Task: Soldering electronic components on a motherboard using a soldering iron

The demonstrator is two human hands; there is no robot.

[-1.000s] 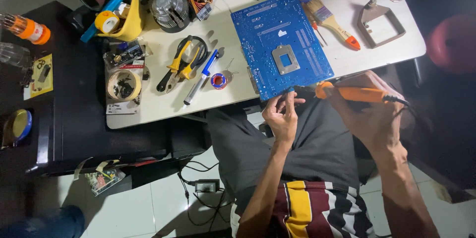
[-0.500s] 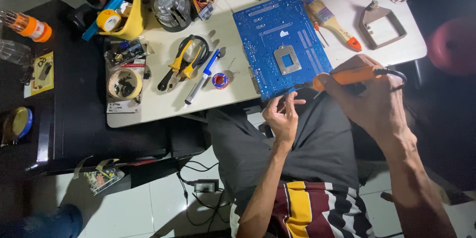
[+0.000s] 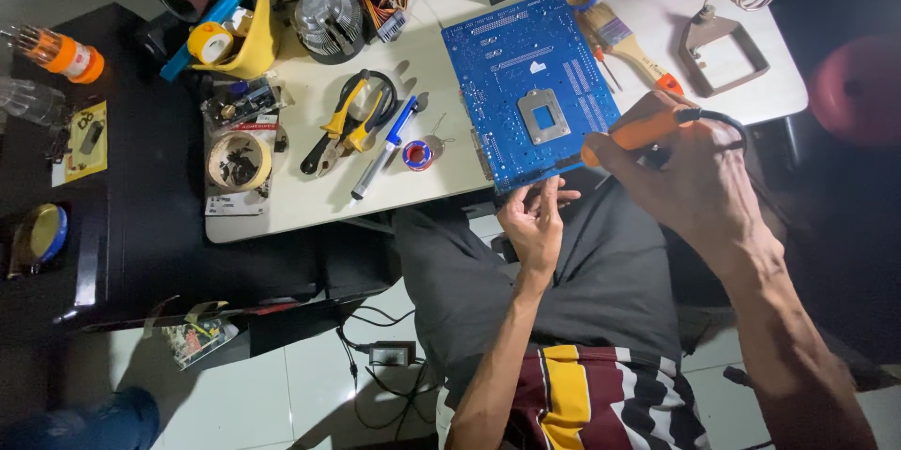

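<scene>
On the white table (image 3: 310, 211), near its front edge, lies the blue circuit board (image 3: 528, 84), flat and turned slightly askew, with a square metal socket frame at its middle, rows of pale solder points across its face and connector strips along the far edge; its near corner juts just past the table edge. Seen from the head camera, the right hand (image 3: 690, 173) is closed around the orange handle of a soldering iron (image 3: 631, 134), whose dark tip points left and meets the board at its near right edge, the black cord looping off behind the knuckles. The left hand (image 3: 533, 220) sits just below the board's near edge, fingers curled upward and touching or nearly touching the underside rim; whether it truly grips the board cannot be told. Left of the board lie a small red and blue solder spool (image 3: 417, 154), a blue pen (image 3: 383, 148) and yellow-handled pliers (image 3: 345, 122); a brush (image 3: 627, 45) rests beyond the board's right side. Compared with half a second ago, the iron has swung lower and further left, its tip now on the board, while the left hand has barely moved.
</scene>
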